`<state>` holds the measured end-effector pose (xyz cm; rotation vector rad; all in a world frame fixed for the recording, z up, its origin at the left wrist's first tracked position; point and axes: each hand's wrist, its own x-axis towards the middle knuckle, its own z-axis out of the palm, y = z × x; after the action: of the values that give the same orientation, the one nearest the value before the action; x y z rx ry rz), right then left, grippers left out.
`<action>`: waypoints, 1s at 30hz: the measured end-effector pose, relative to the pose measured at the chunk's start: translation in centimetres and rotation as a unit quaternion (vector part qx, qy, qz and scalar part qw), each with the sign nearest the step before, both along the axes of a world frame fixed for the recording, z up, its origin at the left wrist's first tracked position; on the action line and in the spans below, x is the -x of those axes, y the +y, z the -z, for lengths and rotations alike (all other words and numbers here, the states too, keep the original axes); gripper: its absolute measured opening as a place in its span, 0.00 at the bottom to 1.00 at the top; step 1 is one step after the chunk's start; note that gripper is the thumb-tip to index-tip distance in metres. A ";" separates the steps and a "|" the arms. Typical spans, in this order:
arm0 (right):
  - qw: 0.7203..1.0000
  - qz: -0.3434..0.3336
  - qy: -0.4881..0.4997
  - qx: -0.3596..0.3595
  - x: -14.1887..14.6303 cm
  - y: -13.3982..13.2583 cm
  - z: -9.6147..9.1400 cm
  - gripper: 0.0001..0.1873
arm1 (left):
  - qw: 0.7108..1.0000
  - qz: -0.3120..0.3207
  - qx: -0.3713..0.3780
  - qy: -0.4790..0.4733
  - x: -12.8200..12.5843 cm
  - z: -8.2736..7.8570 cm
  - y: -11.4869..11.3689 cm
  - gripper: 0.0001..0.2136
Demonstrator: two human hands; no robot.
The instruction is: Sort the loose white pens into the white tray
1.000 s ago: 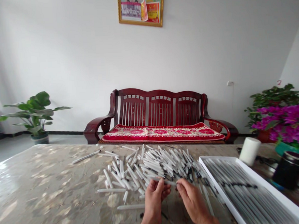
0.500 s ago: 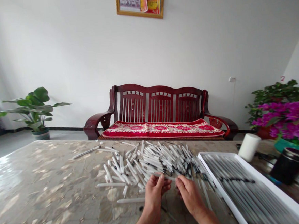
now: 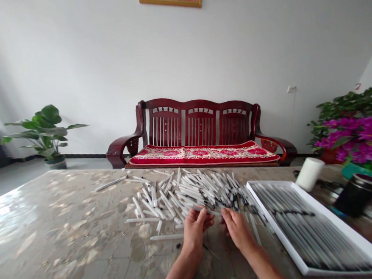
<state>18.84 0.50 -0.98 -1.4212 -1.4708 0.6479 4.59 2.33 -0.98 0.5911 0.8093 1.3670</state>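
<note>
Both of my hands are together at the near edge of a pile of whitish pen parts (image 3: 205, 187). My left hand (image 3: 195, 226) pinches one end of a translucent pen (image 3: 214, 213) between thumb and fingers. At the pen's other end, my right hand (image 3: 234, 225) is closed in a pinch. The pen lies nearly level between them, and the fingers hide its ends. A single pale pen barrel (image 3: 166, 237) rests on the table to the left of my left hand, with a small black piece (image 3: 178, 245) near it.
A white tray (image 3: 277, 230) of clear pens with black parts stands at right. Behind it are a white cylinder (image 3: 310, 174), a black cup (image 3: 359, 194) and purple flowers (image 3: 361, 138). The patterned table (image 3: 68, 232) extends left; a wooden bench (image 3: 200, 125) stands beyond.
The view has tilted and shifted slightly, so the table items sit a little higher in frame. Both hands keep their pinch on the pen, with little visible movement.
</note>
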 end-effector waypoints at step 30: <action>0.984 -0.014 0.140 0.109 1.1 -0.7 0.7 0.33 | 0.999 0.028 0.025 -0.007 0.0 0.8 0.1 0.23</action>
<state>17.73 -0.21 -1.70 -1.4089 -1.2264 1.0093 4.61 2.40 -1.75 0.5605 0.8068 1.2943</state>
